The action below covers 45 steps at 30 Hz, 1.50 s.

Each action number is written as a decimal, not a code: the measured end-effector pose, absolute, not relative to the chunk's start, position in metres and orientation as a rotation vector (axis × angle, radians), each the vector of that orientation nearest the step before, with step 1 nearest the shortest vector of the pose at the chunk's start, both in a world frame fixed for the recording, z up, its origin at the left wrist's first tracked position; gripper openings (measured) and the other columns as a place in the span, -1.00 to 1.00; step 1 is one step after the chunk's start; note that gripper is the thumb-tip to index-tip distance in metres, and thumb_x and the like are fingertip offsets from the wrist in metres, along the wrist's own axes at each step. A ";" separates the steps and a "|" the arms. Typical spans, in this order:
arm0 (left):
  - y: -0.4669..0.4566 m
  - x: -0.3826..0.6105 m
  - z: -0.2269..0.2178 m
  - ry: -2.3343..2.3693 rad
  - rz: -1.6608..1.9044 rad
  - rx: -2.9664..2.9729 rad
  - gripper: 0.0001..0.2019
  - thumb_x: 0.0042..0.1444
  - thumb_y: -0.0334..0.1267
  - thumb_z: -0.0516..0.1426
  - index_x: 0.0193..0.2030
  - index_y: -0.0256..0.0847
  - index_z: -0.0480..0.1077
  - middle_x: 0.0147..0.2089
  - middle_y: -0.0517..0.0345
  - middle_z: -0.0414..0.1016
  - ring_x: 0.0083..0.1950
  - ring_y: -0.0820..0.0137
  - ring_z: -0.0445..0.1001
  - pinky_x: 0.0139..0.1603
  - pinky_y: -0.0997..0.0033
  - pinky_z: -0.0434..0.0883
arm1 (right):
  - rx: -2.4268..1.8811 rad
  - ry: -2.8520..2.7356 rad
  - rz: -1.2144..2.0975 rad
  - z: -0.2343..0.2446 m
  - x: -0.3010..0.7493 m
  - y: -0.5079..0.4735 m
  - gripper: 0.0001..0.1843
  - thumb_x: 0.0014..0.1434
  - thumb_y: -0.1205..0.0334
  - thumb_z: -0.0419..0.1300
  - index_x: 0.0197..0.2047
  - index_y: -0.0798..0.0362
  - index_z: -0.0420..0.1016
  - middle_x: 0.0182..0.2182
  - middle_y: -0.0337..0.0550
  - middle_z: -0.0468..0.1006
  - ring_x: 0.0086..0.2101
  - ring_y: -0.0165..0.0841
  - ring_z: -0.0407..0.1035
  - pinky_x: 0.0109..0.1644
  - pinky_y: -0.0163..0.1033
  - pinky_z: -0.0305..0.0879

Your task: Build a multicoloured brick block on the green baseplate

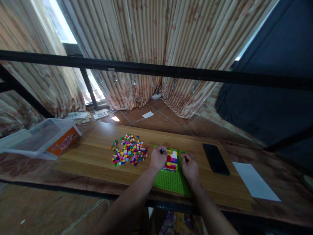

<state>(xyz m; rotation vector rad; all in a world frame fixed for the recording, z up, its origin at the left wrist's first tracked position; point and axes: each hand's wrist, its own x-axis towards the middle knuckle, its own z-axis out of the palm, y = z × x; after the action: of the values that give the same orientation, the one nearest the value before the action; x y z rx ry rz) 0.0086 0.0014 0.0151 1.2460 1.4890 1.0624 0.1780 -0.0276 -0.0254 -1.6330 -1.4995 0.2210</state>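
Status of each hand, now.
Left hand: curled beside the colored bricks; can't tell whether it holds one.
Right hand: curled at the edge of the green baseplate; grip unclear.

Single head-worn cam — looks fwd & down, wide view; both hands (158, 159) (190, 168) mid-dist., lower centre — curtains (139, 36) beyond, upper half.

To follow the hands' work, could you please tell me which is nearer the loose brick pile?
The left hand, on the side of the assembled bricks toward the loose brick pile; the right hand is on the opposite side.
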 end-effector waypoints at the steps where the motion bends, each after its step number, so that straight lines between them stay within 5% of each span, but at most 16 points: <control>1: 0.001 0.009 0.016 1.486 1.068 1.242 -0.81 -0.01 -0.42 0.16 -0.23 -0.23 0.53 -0.35 0.15 0.56 -0.26 0.39 0.52 -0.16 0.38 0.46 | -1.641 -1.498 0.229 -0.025 0.178 -0.026 -0.57 0.22 -0.04 -0.02 -0.36 0.06 0.53 -0.36 0.00 0.56 -0.29 -0.20 0.42 -0.15 -0.14 0.32; 9: -0.013 -0.015 0.029 1.438 1.198 1.263 -0.72 0.11 -0.30 0.15 -0.03 -0.29 0.46 -0.04 -0.03 0.57 -0.02 0.36 0.52 0.05 0.37 0.42 | -1.626 -1.534 0.300 0.000 0.189 -0.023 -0.54 0.19 -0.08 -0.02 -0.33 0.08 0.55 -0.33 0.03 0.59 -0.31 -0.19 0.44 -0.17 -0.10 0.34; 14: -0.046 -0.098 0.027 1.465 1.357 1.339 -0.71 0.12 -0.19 0.12 -0.06 -0.26 0.47 -0.11 0.02 0.59 -0.10 0.34 0.54 -0.01 0.34 0.45 | -1.600 -1.507 0.261 0.007 0.175 -0.068 -0.53 0.23 -0.07 -0.01 -0.11 0.11 0.51 -0.16 0.11 0.57 -0.13 -0.13 0.43 0.00 0.00 0.32; 17: -0.060 -0.165 0.018 1.805 1.450 1.323 -0.69 0.11 -0.18 0.11 -0.07 -0.29 0.46 -0.13 -0.03 0.59 -0.13 0.30 0.55 -0.06 0.32 0.47 | -1.614 -1.470 0.293 0.000 0.155 -0.106 -0.52 0.24 -0.07 0.02 -0.02 0.11 0.47 -0.07 0.11 0.53 -0.05 -0.13 0.40 0.05 0.01 0.31; 24: -0.047 -0.250 0.007 2.505 1.007 1.550 -0.70 0.08 -0.40 0.04 -0.07 -0.29 0.46 -0.06 -0.13 0.54 0.00 0.17 0.49 0.08 0.17 0.40 | -1.398 -1.800 0.509 -0.005 0.092 -0.150 -0.71 0.28 0.08 0.04 -0.08 -0.01 0.51 -0.08 -0.05 0.53 -0.05 -0.21 0.41 0.06 -0.08 0.33; 30: -0.029 -0.248 -0.010 2.531 0.887 1.785 -0.68 0.15 -0.45 -0.06 -0.06 -0.31 0.45 0.02 -0.16 0.47 0.10 0.14 0.39 0.19 0.14 0.27 | -1.254 -2.015 0.580 0.014 0.031 -0.125 -0.76 0.28 0.25 0.03 -0.12 -0.03 0.51 -0.12 -0.09 0.53 -0.09 -0.25 0.42 0.02 -0.14 0.33; 45: -0.035 -0.242 -0.013 2.574 0.867 1.842 -0.70 0.16 -0.41 -0.01 -0.01 -0.30 0.42 0.03 -0.10 0.47 0.06 0.14 0.38 0.13 0.18 0.29 | -1.407 -2.284 0.413 0.035 -0.116 0.010 -0.80 0.21 0.30 0.11 -0.16 0.03 0.54 -0.19 -0.07 0.55 -0.09 -0.25 0.35 0.07 -0.18 0.19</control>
<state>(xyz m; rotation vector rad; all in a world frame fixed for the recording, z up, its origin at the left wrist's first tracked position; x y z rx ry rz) -0.2423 -0.0350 -0.0128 1.8417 2.5743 0.8670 -0.1161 0.0096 0.0349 -1.4070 -2.2843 0.4126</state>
